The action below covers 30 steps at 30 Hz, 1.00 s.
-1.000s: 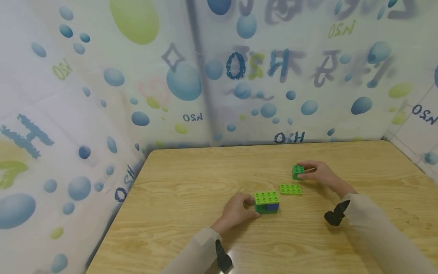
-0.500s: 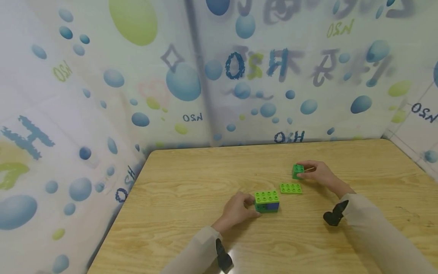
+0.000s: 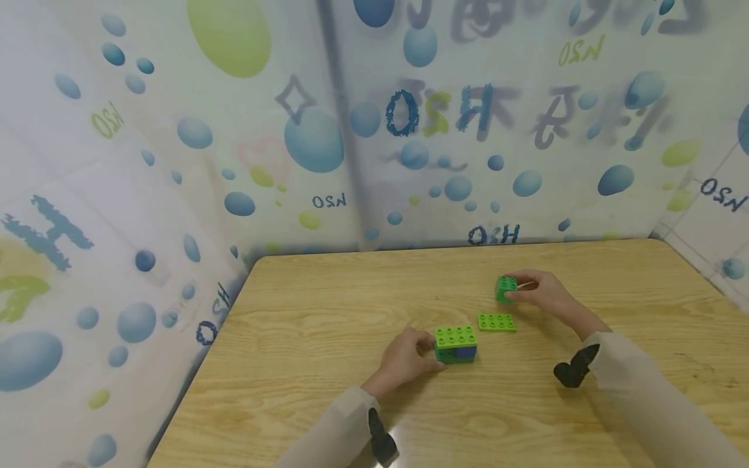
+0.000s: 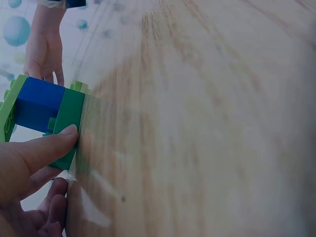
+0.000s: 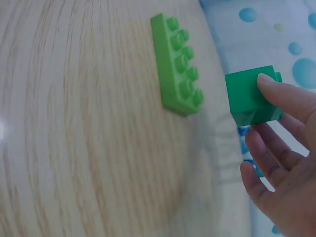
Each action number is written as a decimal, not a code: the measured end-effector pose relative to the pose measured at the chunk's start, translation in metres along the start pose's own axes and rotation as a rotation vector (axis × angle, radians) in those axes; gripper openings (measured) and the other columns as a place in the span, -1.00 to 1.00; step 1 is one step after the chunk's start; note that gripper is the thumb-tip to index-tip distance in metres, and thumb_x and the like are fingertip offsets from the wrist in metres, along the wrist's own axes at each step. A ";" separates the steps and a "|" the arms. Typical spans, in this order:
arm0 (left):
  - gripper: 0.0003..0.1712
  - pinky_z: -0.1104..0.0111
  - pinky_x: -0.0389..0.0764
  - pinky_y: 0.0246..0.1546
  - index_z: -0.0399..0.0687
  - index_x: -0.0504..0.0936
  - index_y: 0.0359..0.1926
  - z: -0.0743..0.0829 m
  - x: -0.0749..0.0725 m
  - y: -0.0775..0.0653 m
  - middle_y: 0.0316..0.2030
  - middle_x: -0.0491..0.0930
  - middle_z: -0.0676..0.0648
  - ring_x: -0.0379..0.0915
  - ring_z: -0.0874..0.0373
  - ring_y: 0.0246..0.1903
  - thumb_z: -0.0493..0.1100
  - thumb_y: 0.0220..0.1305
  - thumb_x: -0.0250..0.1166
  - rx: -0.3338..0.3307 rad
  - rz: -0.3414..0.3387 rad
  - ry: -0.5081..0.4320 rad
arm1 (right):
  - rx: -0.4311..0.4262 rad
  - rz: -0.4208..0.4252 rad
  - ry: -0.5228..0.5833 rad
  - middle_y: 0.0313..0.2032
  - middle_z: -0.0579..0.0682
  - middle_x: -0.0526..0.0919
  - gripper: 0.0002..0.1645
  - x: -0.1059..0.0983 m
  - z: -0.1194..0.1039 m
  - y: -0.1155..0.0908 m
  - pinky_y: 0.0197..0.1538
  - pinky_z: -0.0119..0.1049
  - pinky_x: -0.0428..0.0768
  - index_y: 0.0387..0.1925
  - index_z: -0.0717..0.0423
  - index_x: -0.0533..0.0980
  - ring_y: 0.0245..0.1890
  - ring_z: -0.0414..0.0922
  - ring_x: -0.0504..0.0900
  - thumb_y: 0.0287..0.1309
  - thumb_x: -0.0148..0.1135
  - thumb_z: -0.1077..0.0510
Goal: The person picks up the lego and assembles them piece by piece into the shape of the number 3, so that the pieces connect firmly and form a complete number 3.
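Note:
My left hand point(image 3: 404, 357) grips a small stack of toy building bricks on the table. The stack has a lime-green flat brick point(image 3: 456, 336) on top, a blue brick point(image 4: 40, 103) in the middle and a dark green flat brick point(image 4: 69, 114) underneath. The left thumb presses on the dark green brick; a gap shows beside the blue one. Farther back on the right, my right hand point(image 3: 545, 292) pinches a square green brick point(image 5: 253, 94) between thumb and fingers, its studs up in the head view. Between the hands lies a loose lime-green eight-stud brick point(image 3: 496, 323).
The wooden table point(image 3: 328, 305) reaches back to a wall sheet point(image 3: 409, 175) printed with blue and green bubbles and letters. More of this printed sheet borders the table on the left and right. Dark straps point(image 3: 576, 365) sit on both sleeve cuffs.
My right hand, still pinching the square green brick, has moved slightly back and to the left. The left hand and its stack have stayed in place.

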State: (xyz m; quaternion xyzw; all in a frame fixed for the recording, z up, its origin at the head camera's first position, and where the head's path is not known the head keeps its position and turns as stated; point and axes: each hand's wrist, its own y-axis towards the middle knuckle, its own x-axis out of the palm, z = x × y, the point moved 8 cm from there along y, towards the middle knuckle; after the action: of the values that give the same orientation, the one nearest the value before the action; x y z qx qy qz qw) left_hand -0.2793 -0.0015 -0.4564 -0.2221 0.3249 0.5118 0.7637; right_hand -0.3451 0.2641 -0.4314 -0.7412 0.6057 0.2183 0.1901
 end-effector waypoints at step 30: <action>-0.51 0.45 0.40 -0.41 -0.08 0.63 -0.15 -0.001 0.000 0.000 -0.34 0.50 0.10 0.38 0.28 -0.38 -0.02 -0.16 0.51 0.025 0.008 -0.003 | -0.241 -0.136 0.031 -0.16 0.08 0.53 -0.49 0.042 -0.092 -0.036 -0.23 -0.17 0.53 0.07 0.18 0.45 -0.24 -0.04 0.53 0.09 0.28 0.09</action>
State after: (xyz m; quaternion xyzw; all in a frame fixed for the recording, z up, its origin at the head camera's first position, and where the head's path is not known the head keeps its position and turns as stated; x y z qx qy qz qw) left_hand -0.2797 -0.0016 -0.4573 -0.2107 0.3310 0.5109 0.7649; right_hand -0.2936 0.1867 -0.3768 -0.8014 0.5262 0.2643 0.1049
